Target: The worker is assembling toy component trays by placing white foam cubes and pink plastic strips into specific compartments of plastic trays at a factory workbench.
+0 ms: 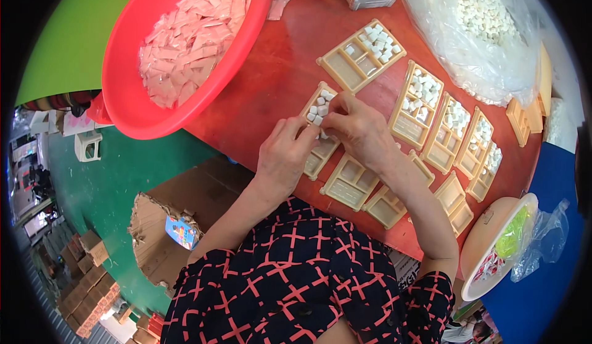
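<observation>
On the red table, both hands meet over a small beige compartment tray (315,162). White cubes (319,106) fill its far compartment. My left hand (285,153) is at the tray's left side, thumb and fingers bent together at the cubes. My right hand (357,127) comes from the right, its fingertips pinched just over the same cubes. Whatever either pinch holds is too small or too hidden to name. Further right stand several like trays, such as a wide tray (341,66) and a narrower one (404,129), with white cubes in their far compartments.
A red basin (256,26) of pink packets stands at the far left. At the far right lies a clear bag (431,11) of white pieces. Trays without cubes (350,182) lie near my body. A cream basin (484,245) is at right, a cardboard box (154,245) below left.
</observation>
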Demonstrator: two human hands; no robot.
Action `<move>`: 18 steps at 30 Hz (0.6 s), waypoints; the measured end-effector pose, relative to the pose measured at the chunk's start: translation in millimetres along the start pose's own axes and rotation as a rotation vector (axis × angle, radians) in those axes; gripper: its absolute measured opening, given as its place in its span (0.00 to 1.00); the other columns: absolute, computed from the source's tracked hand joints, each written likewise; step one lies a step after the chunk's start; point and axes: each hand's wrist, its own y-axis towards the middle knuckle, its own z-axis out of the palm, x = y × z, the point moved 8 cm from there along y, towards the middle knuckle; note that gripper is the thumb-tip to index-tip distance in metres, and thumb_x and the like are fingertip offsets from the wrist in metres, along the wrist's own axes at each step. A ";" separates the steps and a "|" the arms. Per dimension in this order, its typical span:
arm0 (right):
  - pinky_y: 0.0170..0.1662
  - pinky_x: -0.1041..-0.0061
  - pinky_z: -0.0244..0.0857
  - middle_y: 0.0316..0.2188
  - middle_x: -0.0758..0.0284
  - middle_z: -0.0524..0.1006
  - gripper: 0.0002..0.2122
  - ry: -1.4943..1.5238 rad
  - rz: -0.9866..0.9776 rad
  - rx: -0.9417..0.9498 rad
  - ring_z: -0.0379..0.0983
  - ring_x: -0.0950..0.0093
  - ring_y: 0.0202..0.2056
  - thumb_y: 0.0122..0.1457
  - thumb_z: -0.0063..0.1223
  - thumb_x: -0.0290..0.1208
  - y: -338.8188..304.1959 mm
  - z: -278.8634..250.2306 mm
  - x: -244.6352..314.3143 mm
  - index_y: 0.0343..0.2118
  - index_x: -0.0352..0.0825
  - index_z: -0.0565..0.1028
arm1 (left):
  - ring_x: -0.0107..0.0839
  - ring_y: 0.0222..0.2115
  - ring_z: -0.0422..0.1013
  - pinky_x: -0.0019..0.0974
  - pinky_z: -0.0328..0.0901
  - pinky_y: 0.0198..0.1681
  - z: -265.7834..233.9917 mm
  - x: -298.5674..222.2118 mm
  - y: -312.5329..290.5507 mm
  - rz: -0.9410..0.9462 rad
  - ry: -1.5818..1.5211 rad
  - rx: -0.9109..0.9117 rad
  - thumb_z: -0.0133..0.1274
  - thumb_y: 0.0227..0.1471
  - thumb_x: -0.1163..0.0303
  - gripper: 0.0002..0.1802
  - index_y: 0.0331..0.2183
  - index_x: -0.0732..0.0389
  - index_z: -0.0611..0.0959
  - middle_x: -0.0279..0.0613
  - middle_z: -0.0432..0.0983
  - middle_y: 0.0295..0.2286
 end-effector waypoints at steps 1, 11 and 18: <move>0.33 0.72 0.67 0.29 0.66 0.70 0.08 -0.016 0.001 0.002 0.72 0.67 0.31 0.41 0.59 0.20 -0.3 -0.1 -0.1 0.27 0.34 0.75 | 0.39 0.31 0.69 0.37 0.67 0.33 1.6 0.5 0.8 -0.009 0.007 0.012 0.61 0.31 0.80 0.18 0.31 0.60 0.78 0.41 0.71 0.30; 0.31 0.77 0.64 0.28 0.64 0.73 0.08 -0.070 0.172 -0.384 0.72 0.73 0.29 0.46 0.55 0.19 33.1 -91.6 -59.8 0.31 0.33 0.76 | 0.16 0.21 0.65 0.21 0.61 0.24 -4.9 30.2 30.4 -0.468 -0.578 0.155 0.57 0.42 0.80 0.09 0.31 0.65 0.78 0.33 0.71 0.24; 0.30 0.76 0.63 0.27 0.66 0.73 0.08 -0.347 0.266 -0.356 0.71 0.73 0.25 0.46 0.56 0.21 37.3 -93.7 -77.4 0.31 0.35 0.76 | 0.23 0.23 0.68 0.26 0.64 0.27 17.9 3.7 135.4 -0.057 -0.472 -0.058 0.58 0.41 0.77 0.09 0.30 0.65 0.78 0.36 0.73 0.25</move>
